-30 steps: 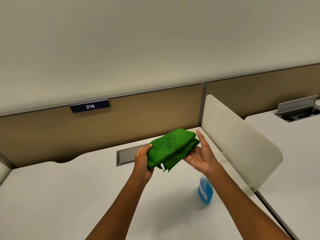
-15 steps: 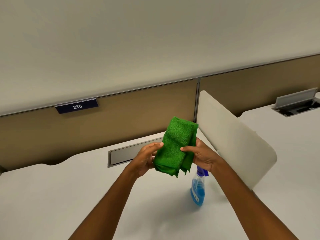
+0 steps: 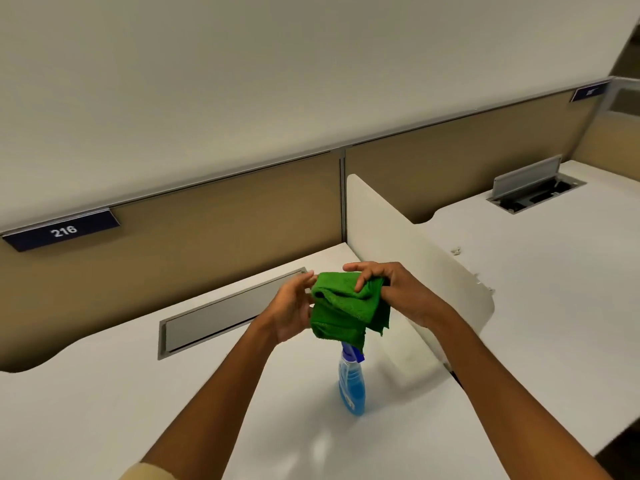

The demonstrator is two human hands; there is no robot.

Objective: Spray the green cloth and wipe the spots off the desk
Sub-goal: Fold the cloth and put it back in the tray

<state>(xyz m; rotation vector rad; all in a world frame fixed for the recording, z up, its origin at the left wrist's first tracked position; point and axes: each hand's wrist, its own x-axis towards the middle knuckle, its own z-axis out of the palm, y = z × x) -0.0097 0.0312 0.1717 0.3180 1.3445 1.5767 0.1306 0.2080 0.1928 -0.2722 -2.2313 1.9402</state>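
Above the white desk (image 3: 104,393), both hands are now bunching the earlier upright green cloth (image 3: 349,306); left hand (image 3: 294,310) at nine o'clock, right hand (image 3: 391,289) at two, fingers pinching crumpled folds.

A plain off-white wall (image 3: 277,81) is seen above tan fabric partition panels (image 3: 225,223) capped by a grey metal rail. A dark blue plate marked 216 (image 3: 62,232) is fixed at the left. Two white desktops are separated by a rounded cream divider board (image 3: 415,251). A closed grey cable hatch (image 3: 228,315) is set in the near one, an open hatch (image 3: 535,188) in the far one.
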